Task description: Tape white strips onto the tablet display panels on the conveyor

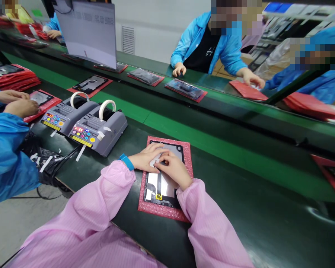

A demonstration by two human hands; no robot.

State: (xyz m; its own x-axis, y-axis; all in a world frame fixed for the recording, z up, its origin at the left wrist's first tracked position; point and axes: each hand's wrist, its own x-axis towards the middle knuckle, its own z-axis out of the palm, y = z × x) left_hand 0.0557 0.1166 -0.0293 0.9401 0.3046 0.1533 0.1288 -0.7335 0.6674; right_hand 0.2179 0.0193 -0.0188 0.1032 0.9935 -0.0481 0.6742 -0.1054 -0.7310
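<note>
Panel (169,187) on red bubble wrap (187,160), on counter (226,208) — black-edged, glossy silver-grey, yellow patch (159,196) at my end. My right hand (175,168) pinches a white piece (154,162) — can't tell left hand (144,158) grip.

One head-worn view is directed forward and down over the smooth dark-green worktop (240,201); the bare left hand (145,158) and bare right hand (173,168) are seen near, a blue-jacketed co-worker (197,44) farther off.
</note>
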